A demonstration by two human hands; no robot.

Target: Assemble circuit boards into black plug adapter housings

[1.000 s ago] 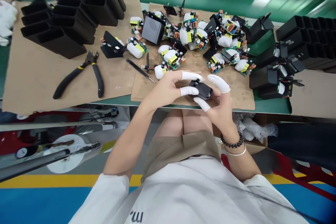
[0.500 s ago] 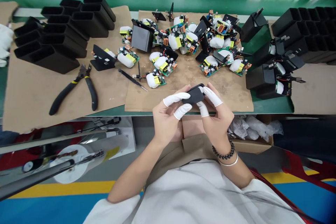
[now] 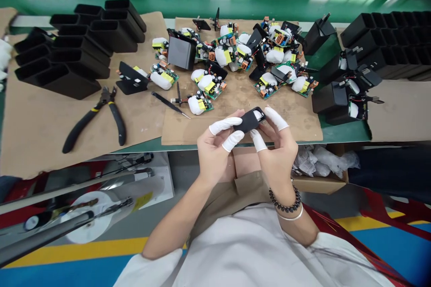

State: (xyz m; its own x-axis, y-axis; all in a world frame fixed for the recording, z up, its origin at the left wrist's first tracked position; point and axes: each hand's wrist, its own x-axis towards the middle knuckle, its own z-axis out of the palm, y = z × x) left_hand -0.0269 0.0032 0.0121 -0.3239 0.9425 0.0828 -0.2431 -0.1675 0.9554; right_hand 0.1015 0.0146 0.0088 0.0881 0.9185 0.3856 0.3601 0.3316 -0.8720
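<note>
Over cardboard [image 3: 292,121], both hands [image 3: 214,150] [image 3: 279,150] clamp black casing [image 3: 246,122], long axis slanting, open end [image 3: 258,114] rightward.

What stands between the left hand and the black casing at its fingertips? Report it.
Nothing visible blocks the left hand: it holds the black casing, with just white finger cots covering its thumb and index finger.

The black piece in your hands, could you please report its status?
Left hand gripping black piece; right hand at its other end. White patch showing at that end. Pliers lie apart, off left.
</note>
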